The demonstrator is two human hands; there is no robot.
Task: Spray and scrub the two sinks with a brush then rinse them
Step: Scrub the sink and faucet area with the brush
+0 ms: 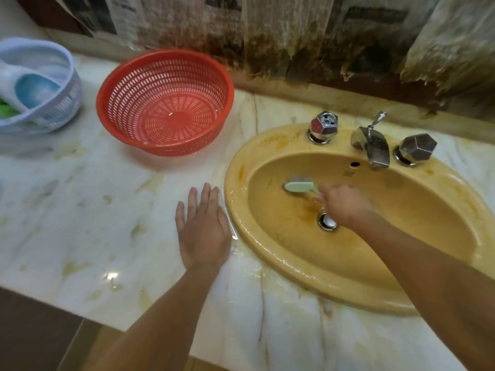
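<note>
Red perforated plastic basket [164, 103] upright on marble countertop [93, 204], well left of the basin, nothing visible inside. Pale lavender slotted basket [57, 108] at far left edge of the same countertop, apart from the red one, holding a round blue item [36, 89] and something green [6, 108], both too blurred to identify. Peeling, brown-stained paper covering [281, 41] on back wall above the counter; yellowish stains and a wet sheen across the marble.
</note>
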